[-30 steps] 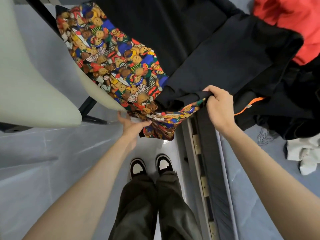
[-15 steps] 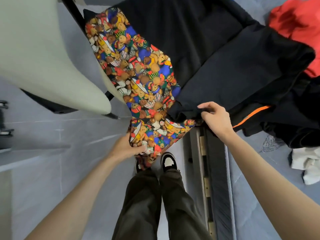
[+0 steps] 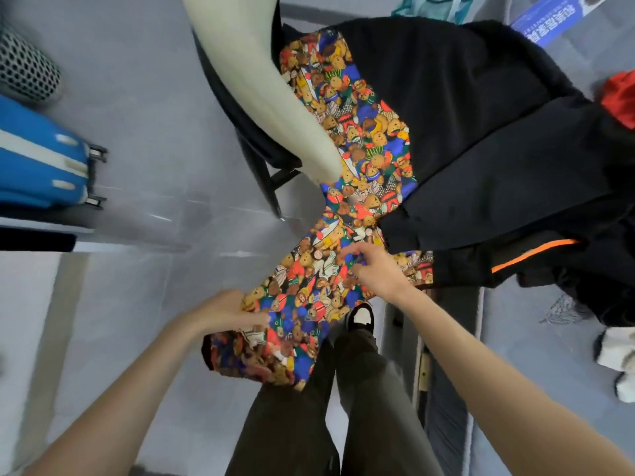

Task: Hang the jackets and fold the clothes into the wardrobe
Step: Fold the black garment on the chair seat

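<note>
Moved since before: the bear-print garment (image 3: 347,146) has slid further out from under the black jacket (image 3: 464,108), and its lower end now hangs well below the pale chair (image 3: 275,97), in front of my legs. My right hand (image 3: 374,271) has left the jacket's edge and come onto the print.
Left hand (image 3: 225,312): clamped on the garment's lower hem, well below the chair. The thumb lies on top and the fingers are hidden under the cloth.
Right hand: fingers curled into the print just below the chair's tip, touching the jacket's hem. It reads as a pinch, though blur hides the fingertips.
Garment: runs from the chair's right edge down past its tip, with the upper part pinned under the jacket.
Pile: right of the chair, the jacket overlaps a dark piece with an orange stripe (image 3: 532,254). A red cloth (image 3: 618,97) lies furthest from the chair.
Step in hand: I judge I am drawing the print piece free of the pile, ready for folding or hanging.
Next move: calls for an even two-handed pull toward me, or lifting the jacket first, so the pile does not follow.
View: has swung, and a blue suitcase (image 3: 37,163) now shows far left of the chair.
</note>
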`<action>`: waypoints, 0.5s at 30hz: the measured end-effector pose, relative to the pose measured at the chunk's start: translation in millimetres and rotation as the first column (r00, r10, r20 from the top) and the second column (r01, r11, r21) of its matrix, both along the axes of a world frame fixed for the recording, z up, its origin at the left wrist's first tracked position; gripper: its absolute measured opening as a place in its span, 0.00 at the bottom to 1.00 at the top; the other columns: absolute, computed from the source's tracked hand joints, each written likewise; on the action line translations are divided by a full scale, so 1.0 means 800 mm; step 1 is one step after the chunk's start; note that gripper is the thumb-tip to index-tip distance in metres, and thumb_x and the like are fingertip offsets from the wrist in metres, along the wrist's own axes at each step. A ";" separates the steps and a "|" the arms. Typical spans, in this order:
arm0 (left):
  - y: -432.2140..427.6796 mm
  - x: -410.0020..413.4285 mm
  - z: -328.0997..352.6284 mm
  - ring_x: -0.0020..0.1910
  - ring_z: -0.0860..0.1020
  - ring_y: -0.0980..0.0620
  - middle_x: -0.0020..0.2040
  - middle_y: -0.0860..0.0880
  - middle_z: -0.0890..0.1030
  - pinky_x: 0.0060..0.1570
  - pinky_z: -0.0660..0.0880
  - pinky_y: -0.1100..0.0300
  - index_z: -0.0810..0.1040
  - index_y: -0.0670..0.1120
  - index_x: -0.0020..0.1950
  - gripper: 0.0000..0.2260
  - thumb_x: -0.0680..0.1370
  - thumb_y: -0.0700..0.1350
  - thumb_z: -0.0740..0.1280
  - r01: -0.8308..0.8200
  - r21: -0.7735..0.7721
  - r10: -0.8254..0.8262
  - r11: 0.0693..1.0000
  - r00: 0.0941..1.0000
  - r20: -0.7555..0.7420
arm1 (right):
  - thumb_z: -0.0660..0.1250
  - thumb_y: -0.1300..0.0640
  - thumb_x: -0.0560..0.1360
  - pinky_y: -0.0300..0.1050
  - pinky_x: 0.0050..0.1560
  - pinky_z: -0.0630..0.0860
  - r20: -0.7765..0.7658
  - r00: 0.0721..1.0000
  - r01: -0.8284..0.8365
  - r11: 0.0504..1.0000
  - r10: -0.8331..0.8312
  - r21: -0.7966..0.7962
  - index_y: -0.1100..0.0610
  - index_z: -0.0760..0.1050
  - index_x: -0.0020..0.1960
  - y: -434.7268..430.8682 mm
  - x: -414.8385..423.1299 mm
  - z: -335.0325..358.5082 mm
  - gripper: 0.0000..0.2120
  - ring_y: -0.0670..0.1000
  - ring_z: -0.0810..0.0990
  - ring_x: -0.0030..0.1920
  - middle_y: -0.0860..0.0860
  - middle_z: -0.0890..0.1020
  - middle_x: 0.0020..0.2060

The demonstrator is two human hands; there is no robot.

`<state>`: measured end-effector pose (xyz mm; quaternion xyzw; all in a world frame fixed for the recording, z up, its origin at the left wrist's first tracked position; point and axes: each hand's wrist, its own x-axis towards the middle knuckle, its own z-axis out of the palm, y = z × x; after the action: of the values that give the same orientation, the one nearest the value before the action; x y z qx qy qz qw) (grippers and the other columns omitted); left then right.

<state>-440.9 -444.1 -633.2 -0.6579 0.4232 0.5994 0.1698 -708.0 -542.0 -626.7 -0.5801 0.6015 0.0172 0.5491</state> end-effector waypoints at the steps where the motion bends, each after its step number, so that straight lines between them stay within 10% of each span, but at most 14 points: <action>1: 0.009 0.004 0.009 0.45 0.82 0.56 0.45 0.54 0.84 0.43 0.76 0.68 0.81 0.53 0.45 0.15 0.68 0.63 0.71 -0.124 0.028 0.126 0.992 0.989 -0.078 | 0.59 0.67 0.76 0.32 0.19 0.59 0.011 1.000 -0.027 1.000 0.027 0.007 0.56 0.75 0.62 0.002 0.009 0.003 0.17 0.43 0.65 0.17 0.52 0.80 0.42; 4: 0.024 0.003 0.034 0.49 0.83 0.52 0.48 0.54 0.85 0.55 0.78 0.56 0.81 0.53 0.54 0.13 0.74 0.58 0.68 -0.404 0.103 0.417 0.909 0.878 -0.236 | 0.58 0.65 0.78 0.32 0.20 0.62 0.015 0.998 -0.065 0.998 0.065 -0.006 0.54 0.76 0.61 0.003 0.031 0.013 0.16 0.42 0.68 0.19 0.46 0.75 0.39; 11: -0.017 -0.055 0.062 0.49 0.84 0.48 0.51 0.46 0.84 0.44 0.81 0.56 0.76 0.45 0.62 0.13 0.79 0.48 0.66 -0.672 0.276 0.725 0.687 0.616 -0.308 | 0.57 0.65 0.78 0.37 0.27 0.73 -0.029 0.997 -0.066 0.998 0.066 -0.002 0.53 0.76 0.54 -0.011 0.010 0.046 0.12 0.40 0.74 0.24 0.54 0.81 0.51; 15: -0.062 -0.104 0.066 0.51 0.83 0.48 0.57 0.46 0.82 0.43 0.81 0.54 0.69 0.50 0.69 0.17 0.80 0.48 0.64 -0.698 0.369 0.787 0.613 0.498 -0.365 | 0.61 0.57 0.78 0.46 0.47 0.75 -0.252 0.965 -0.071 0.997 0.073 0.018 0.56 0.77 0.49 -0.022 -0.045 0.059 0.07 0.52 0.81 0.46 0.52 0.83 0.49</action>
<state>-523.9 -493.5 -580.3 -0.5813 0.0723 0.7938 -0.1634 -743.9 -559.9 -579.6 -0.5923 0.6450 0.1136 0.4694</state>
